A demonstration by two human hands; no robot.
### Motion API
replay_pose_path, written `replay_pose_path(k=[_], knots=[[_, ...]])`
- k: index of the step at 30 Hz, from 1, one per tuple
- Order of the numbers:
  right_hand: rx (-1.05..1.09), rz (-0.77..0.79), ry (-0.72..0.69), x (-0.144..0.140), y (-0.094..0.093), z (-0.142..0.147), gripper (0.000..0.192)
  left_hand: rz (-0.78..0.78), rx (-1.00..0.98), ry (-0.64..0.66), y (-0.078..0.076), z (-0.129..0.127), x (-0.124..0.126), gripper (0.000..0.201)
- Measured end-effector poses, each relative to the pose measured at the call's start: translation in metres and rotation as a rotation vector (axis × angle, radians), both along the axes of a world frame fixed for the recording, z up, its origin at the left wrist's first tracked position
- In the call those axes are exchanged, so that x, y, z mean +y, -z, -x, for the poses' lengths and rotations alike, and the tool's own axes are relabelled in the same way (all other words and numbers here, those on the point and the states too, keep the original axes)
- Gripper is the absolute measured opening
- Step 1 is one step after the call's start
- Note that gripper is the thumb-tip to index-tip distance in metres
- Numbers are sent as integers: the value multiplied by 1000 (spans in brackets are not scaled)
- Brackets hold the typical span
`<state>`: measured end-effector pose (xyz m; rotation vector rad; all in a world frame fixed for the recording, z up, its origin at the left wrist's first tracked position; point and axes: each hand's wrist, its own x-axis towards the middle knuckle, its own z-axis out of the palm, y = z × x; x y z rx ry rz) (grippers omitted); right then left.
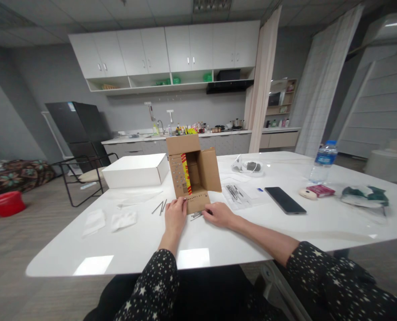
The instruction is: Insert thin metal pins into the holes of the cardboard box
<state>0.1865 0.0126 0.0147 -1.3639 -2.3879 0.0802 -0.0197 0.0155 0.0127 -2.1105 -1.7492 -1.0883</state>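
An opened cardboard box (pixel 194 174) stands in front of me with its flaps spread. Its left flap carries yellow-and-red tape, and rows of small holes or studs dot the left and lower flaps. My left hand (pixel 175 214) is closed at the left edge of the lower flap (pixel 198 204), thumb against the cardboard. By that flap's right corner, my right hand (pixel 220 214) rests on the table with curled fingers; what they hold, if anything, is hidden. Several thin metal nails (pixel 196 216) lie beside its fingertips. More long nails (pixel 159 207) lie left of my left hand.
Around the white table (pixel 134 249) are a white box (pixel 136 170), crumpled tissues (pixel 124 220), a plastic bag of metal pieces (pixel 237 196), a phone (pixel 284 200), a pink packet (pixel 321 191), a water bottle (pixel 323 162) and a coiled white cable (pixel 252 168).
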Motion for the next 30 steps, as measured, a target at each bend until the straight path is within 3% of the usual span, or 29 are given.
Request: replay_pose_path(k=[30], knots=[[-15, 15, -1, -1, -4, 0, 30, 40, 19, -34, -5, -3, -5, 23]])
